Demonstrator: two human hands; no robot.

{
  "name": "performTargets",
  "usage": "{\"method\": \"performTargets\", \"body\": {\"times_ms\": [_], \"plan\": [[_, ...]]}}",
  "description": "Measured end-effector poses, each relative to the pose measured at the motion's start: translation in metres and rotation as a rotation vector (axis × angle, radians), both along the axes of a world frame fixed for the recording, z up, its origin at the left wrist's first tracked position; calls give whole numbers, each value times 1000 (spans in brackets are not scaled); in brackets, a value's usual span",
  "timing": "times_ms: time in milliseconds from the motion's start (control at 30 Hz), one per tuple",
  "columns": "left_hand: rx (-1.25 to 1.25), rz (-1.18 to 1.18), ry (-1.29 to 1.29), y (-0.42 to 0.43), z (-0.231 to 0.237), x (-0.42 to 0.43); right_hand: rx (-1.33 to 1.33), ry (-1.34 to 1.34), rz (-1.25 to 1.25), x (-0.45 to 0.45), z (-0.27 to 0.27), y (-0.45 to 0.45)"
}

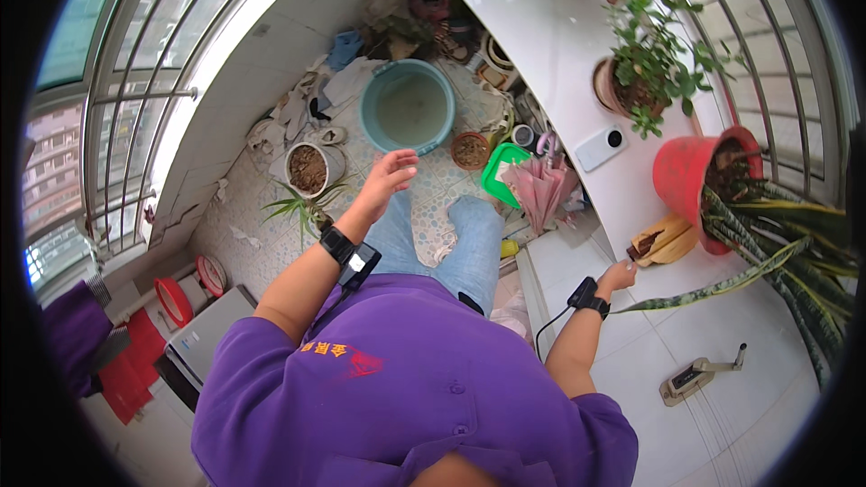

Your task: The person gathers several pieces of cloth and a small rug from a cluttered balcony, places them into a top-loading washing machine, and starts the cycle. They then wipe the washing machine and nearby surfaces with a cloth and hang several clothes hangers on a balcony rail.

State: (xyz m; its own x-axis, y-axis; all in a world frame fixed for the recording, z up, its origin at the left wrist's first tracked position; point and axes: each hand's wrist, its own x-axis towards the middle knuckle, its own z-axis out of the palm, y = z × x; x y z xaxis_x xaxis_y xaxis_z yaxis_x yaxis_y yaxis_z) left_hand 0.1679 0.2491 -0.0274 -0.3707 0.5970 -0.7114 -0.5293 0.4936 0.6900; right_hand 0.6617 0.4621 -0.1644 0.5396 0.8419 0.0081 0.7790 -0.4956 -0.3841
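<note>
My left hand [387, 181] is raised in front of my legs, fingers spread a little, with nothing in it. Beyond its fingertips stands a teal plastic tub [369, 118] of cloudy water [416, 110]. My right hand [619, 275] is over at the white ledge, fingers curled at the dark, torn end of a yellow-brown wrapper or bag [670, 241]. Whether the fingers grip it is too small to tell. Against that wrapper leans a red plant pot [683, 172], tipped on its side, with long snake plant leaves [764, 270] spilling toward me.
On the ledge [541, 47] are a phone [601, 148] and a tipped potted jade-like plant [626, 88]. A window crank [700, 373] sits on the tiled wall. Floor items include a white soil pot [314, 169], a small terracotta pot [470, 151], a green basin [500, 176] and a pink umbrella [541, 186].
</note>
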Motion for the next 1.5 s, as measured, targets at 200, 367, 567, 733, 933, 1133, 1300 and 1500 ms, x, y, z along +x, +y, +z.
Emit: {"method": "performTargets", "body": {"times_ms": [200, 367, 567, 733, 933, 1133, 1300, 1500], "plan": [[36, 55, -79, -51, 15, -79, -140, 328, 191, -161, -3, -94], [135, 70, -66, -107, 36, -169, -134, 442, 561, -328, 28, -100], [257, 204, -32, -173, 61, -234, -417, 964, 773, -499, 88, -106], [312, 422, 113, -222, 79, -217, -800, 1143, 988, -568, 131, -119], [357, 760, 203, -272, 103, -145, -1163, 1323, 1153, -603, 174, -131], [272, 1021, 322, -318, 126, -78, -1421, 1378, 1309, -627, 216, -176], [295, 1132, 325, -365, 126, -37, -1613, 1389, 1340, -646, 241, -233], [338, 1317, 352, -427, 103, -16, -1302, 944, 1703, -662, 245, -306]]}}
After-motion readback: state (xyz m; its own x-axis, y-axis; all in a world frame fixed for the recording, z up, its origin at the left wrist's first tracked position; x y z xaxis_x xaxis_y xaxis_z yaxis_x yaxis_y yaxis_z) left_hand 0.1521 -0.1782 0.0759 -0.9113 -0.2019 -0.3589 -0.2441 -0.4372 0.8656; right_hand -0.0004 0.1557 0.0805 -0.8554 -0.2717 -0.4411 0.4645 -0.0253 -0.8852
